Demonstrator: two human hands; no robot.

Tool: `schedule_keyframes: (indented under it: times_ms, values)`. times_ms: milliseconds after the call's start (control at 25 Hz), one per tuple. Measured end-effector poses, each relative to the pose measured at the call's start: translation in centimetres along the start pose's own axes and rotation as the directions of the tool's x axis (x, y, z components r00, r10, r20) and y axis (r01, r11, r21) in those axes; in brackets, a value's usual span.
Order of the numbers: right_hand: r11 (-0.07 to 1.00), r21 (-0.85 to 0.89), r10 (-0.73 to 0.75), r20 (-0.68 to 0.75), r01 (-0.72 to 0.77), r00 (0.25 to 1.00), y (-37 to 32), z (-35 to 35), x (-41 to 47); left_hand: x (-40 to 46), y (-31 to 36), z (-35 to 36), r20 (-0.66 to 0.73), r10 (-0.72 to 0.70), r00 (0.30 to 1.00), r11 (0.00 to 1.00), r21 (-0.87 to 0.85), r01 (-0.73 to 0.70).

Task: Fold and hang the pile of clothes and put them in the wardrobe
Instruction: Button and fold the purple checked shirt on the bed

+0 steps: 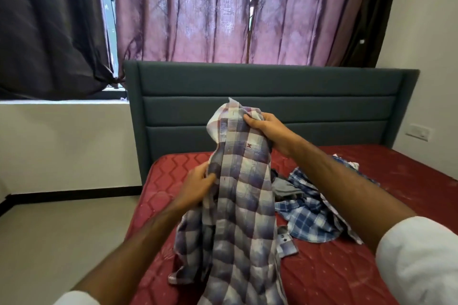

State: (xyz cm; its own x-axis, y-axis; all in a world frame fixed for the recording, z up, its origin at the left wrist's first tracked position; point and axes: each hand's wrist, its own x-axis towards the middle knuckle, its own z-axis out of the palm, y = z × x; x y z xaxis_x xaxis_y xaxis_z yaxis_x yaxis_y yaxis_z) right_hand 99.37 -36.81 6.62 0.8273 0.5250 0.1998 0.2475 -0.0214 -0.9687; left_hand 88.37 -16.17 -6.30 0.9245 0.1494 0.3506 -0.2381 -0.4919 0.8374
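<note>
Taking the mattress (pixel 347 277) as the reference, the left hand (pixel 198 184) is over its near-left part, fingers and thumb pinching the button edge of the purple checked shirt (pixel 244 205) partway down. The shirt hangs between both hands above the mattress, its lower tail and one cuff trailing onto the red surface. To the right and higher, toward the headboard (pixel 267 96), the right hand (pixel 266 129) is curled tight round a bunch of cloth at the collar end. Further right, on the mattress's middle, lies the rest of the pile (pixel 309 213) (blue checked shirts and something grey, tangled).

The shirt looks light, thin and limp, so it will sag wherever unsupported and won't slip much. Judging from this, the best holds are the two shoulder seams or the collar, so that the fronts fall flat for folding or hanging.
</note>
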Motion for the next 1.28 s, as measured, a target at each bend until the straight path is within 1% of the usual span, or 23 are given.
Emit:
schedule_keyframes:
  times_ms: [80,120,200,240,280,360,400,440,480,520,600,640,720,760,840,880,960,1040,1080,1120,1160,1200,1280]
  values:
    - [0.998,0.067,0.004,-0.007,-0.003,1.000,0.0,-2.2,-0.3,2.0,1.0,-1.3,-0.171,0.107,0.979,0.980,0.185,-0.075]
    - [0.998,0.065,0.015,0.035,-0.018,0.999,0.0,-3.3,-0.7,3.0,1.5,-2.4,-0.221,0.176,0.959,0.958,0.262,-0.115]
    - [0.995,-0.064,0.084,0.176,-0.074,0.981,0.0,-5.1,-1.3,5.0,3.3,-5.2,-0.293,0.262,0.919,0.940,0.292,-0.175]
    - [0.986,-0.132,0.132,0.257,-0.101,0.957,-0.1,-5.5,-1.7,5.7,4.5,-6.4,-0.309,0.273,0.911,0.941,0.284,-0.185]
    - [0.984,-0.133,0.154,0.334,-0.115,0.930,-0.2,-5.5,-2.0,6.2,5.8,-7.1,-0.299,0.294,0.908,0.931,0.306,-0.200]
    - [0.992,0.069,0.068,0.434,-0.108,0.898,-0.6,-4.8,-2.4,7.1,7.9,-7.9,-0.216,0.358,0.909,0.863,0.449,-0.233]
    - [0.988,0.140,0.005,0.417,-0.070,0.909,-1.0,-4.1,-2.4,7.5,8.8,-8.1,-0.166,0.377,0.911,0.817,0.524,-0.243]
    - [0.994,0.106,-0.051,0.335,0.016,0.941,-1.5,-3.3,-2.3,7.7,9.5,-8.2,-0.123,0.387,0.914,0.770,0.589,-0.246]
    - [0.991,-0.030,-0.118,0.215,0.127,0.970,-1.9,-2.6,-2.0,7.8,10.1,-8.3,-0.102,0.398,0.912,0.728,0.640,-0.247]
    - [0.950,-0.210,-0.211,0.110,0.230,0.971,-2.2,-1.9,-1.8,7.9,10.6,-8.5,-0.093,0.410,0.907,0.699,0.671,-0.247]
    - [0.812,-0.465,-0.418,-0.040,0.353,0.908,-1.9,-1.4,-1.5,7.9,11.4,-8.9,-0.110,0.415,0.903,0.675,0.702,-0.225]
    - [0.727,-0.552,-0.533,-0.081,0.408,0.842,-1.7,-1.2,-1.6,8.0,11.6,-9.2,-0.132,0.403,0.906,0.678,0.707,-0.198]
    - [0.540,-0.698,-0.684,-0.038,0.470,0.728,-1.2,-0.3,-2.2,8.1,11.6,-9.7,-0.163,0.363,0.917,0.698,0.699,-0.152]
    - [0.470,-0.753,-0.680,0.025,0.461,0.733,-0.8,0.4,-2.5,8.1,11.6,-9.6,-0.163,0.348,0.923,0.711,0.687,-0.147]
    - [0.387,-0.825,-0.531,0.165,0.411,0.831,0.2,1.9,-2.7,8.1,11.9,-9.2,-0.141,0.353,0.925,0.744,0.641,-0.186]
    - [0.411,-0.828,-0.443,0.184,0.381,0.877,0.7,2.5,-2.7,8.2,12.1,-9.1,-0.124,0.360,0.925,0.771,0.598,-0.220]
    - [0.591,-0.716,-0.373,0.166,0.371,0.913,1.0,2.3,-2.3,8.2,12.3,-9.4,-0.086,0.379,0.922,0.796,0.537,-0.277]
    - [0.769,-0.557,-0.280,0.148,0.314,0.948,0.1,0.8,-1.9,7.9,11.8,-10.4,-0.032,0.417,0.908,0.761,0.559,-0.330]
    - [0.817,-0.505,-0.227,0.162,0.278,0.960,-0.4,0.0,-1.9,7.7,11.4,-11.0,0.004,0.434,0.901,0.725,0.592,-0.351]
    - [0.819,-0.510,-0.208,0.166,0.265,0.964,-1.1,-0.6,-1.9,7.5,10.8,-11.4,0.037,0.442,0.896,0.682,0.636,-0.362]
    - [0.759,-0.585,-0.243,0.150,0.284,0.958,-1.8,-1.1,-1.9,7.4,10.3,-11.6,0.061,0.449,0.891,0.638,0.677,-0.368]
    - [0.635,-0.711,-0.307,0.126,0.302,0.943,-2.4,-1.7,-1.7,7.4,9.8,-11.5,0.075,0.462,0.883,0.596,0.711,-0.373]
    - [0.340,-0.914,-0.421,0.064,0.222,0.905,-4.1,-2.4,-1.5,7.4,8.8,-10.9,0.102,0.526,0.844,0.490,0.775,-0.399]
